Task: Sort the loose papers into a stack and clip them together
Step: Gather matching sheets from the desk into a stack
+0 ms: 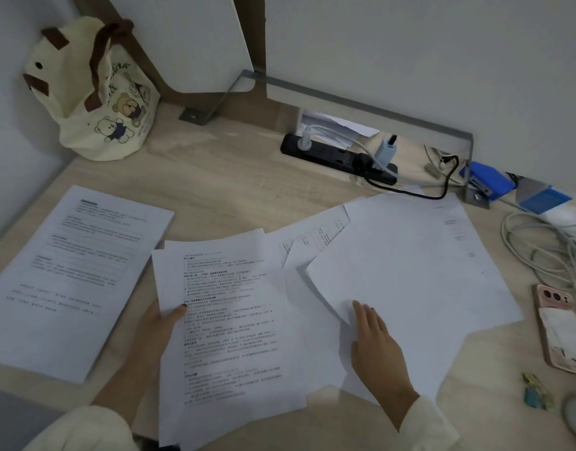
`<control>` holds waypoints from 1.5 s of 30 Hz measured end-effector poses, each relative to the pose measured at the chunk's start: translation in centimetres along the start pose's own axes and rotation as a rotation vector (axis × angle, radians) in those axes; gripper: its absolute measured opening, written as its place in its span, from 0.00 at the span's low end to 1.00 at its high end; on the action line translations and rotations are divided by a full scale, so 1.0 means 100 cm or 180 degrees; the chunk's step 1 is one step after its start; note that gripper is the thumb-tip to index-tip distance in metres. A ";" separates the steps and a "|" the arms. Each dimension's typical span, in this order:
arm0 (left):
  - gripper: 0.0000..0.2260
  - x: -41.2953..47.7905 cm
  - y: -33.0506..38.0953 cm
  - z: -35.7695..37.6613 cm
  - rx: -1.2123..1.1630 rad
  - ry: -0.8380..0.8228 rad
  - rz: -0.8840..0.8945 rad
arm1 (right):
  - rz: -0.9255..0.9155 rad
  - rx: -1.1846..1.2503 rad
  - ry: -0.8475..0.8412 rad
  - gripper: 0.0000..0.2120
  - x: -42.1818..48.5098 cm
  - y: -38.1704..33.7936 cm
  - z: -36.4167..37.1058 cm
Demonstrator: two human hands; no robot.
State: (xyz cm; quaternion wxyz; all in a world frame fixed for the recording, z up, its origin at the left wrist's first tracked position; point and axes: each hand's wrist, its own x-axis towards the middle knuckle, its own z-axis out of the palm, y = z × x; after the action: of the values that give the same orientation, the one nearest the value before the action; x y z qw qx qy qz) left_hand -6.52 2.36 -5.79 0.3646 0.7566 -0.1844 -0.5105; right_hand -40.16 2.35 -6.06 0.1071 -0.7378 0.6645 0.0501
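- A cream tote bag point(94, 92) printed with cartoon bears stands at the far left corner of the desk point(221, 177), against the wall.
- In front of it, a printed sheet point(72, 275) lies flat near the left edge of the desk, apart from the other papers.
- The left hand point(158, 330) holds a sheaf of printed pages point(228, 327) at its left edge; its grip is pinching the paper, thumb on top and the other fingers hidden beneath.
- This sheaf is loosely fanned, with at least 2 corners showing at the top, and its lower end hangs past the near edge of the desk.
- Behind, at the back of the desk, a black power strip point(338, 157) carries several plugs and cables.
- To the right of the sheaf, more loose papers point(410, 271) lie overlapped on the desk; the upper ones show mostly blank faces, and a sheet with tables peeks out beneath them.
- The right hand point(376, 349) rests flat on these sheets, its grip spread, fingertips at the folded-up corner of a blank page.
- A blue stapler point(485, 183) sits at the back right.
- White cables point(540, 249) coil beside it, and a phone point(561, 327) in a pink case lies face down near the right edge.
- A small greenish object point(535, 390) lies in front of the phone; I cannot tell what it is.
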 end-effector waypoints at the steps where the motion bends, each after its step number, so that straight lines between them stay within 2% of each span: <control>1: 0.17 -0.001 0.001 0.000 -0.0012 -0.0008 -0.0036 | -0.0019 0.0111 0.0129 0.31 -0.001 0.000 -0.004; 3: 0.17 -0.001 0.000 -0.001 -0.0009 -0.0066 -0.0047 | 0.0147 0.0450 0.0162 0.20 0.000 -0.002 -0.016; 5: 0.16 -0.004 0.003 -0.001 0.0003 -0.0116 -0.0028 | 0.0444 0.0957 -0.0059 0.13 0.006 -0.004 -0.034; 7: 0.14 -0.005 0.003 -0.001 -0.0008 -0.0125 0.0005 | 0.0697 0.2387 -0.0378 0.07 0.013 -0.010 -0.061; 10: 0.13 -0.008 0.003 -0.002 -0.0083 -0.0155 -0.0070 | 0.0633 0.4959 -0.1057 0.14 0.018 -0.022 -0.108; 12: 0.12 -0.009 0.001 -0.003 -0.0146 -0.0223 -0.0126 | 0.0390 0.5443 -0.1252 0.16 0.018 -0.027 -0.127; 14: 0.10 -0.013 0.002 -0.004 -0.0257 -0.0239 -0.0172 | 0.0390 0.5259 -0.1224 0.16 0.019 -0.028 -0.128; 16: 0.12 -0.016 0.004 -0.004 -0.0327 -0.0265 -0.0194 | 0.0745 0.4923 -0.1135 0.13 0.021 -0.027 -0.112; 19: 0.16 -0.018 0.005 -0.003 -0.0291 -0.0167 -0.0143 | 0.1385 0.4362 -0.0648 0.09 0.021 -0.033 -0.089; 23: 0.17 -0.018 0.002 -0.003 -0.0197 -0.0195 -0.0048 | 0.1627 0.4068 -0.0555 0.09 0.022 -0.048 -0.077; 28: 0.16 -0.028 0.011 0.000 -0.0234 -0.0217 -0.0004 | 0.1423 0.3742 -0.0808 0.09 0.032 -0.077 -0.061; 32: 0.15 -0.027 0.009 0.003 -0.0228 -0.0080 0.0055 | 0.0772 0.3779 -0.1406 0.12 0.038 -0.100 -0.055; 34: 0.15 -0.023 0.006 0.003 -0.0207 -0.0047 0.0005 | 0.0592 0.3675 -0.1486 0.12 0.042 -0.101 -0.053; 36: 0.14 -0.021 0.004 0.003 -0.0195 -0.0043 -0.0065 | 0.0709 0.3244 -0.1014 0.14 0.050 -0.087 -0.050; 39: 0.15 -0.017 0.001 0.001 -0.0173 -0.0090 -0.0123 | 0.0827 0.2161 -0.0331 0.19 0.065 -0.041 -0.052; 42: 0.15 -0.013 -0.001 -0.001 -0.0148 -0.0088 -0.0128 | 0.0919 0.1214 -0.0414 0.28 0.076 0.006 -0.064; 45: 0.14 -0.012 -0.003 -0.001 -0.0125 -0.0087 -0.0129 | 0.0733 0.0804 -0.0811 0.38 0.075 0.023 -0.072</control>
State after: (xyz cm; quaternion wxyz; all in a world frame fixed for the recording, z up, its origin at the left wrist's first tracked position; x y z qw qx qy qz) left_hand -6.90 3.40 -5.24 0.3664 0.7459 -0.1640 -0.5315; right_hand -42.07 -6.81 -0.88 0.2755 -0.6254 0.7266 0.0712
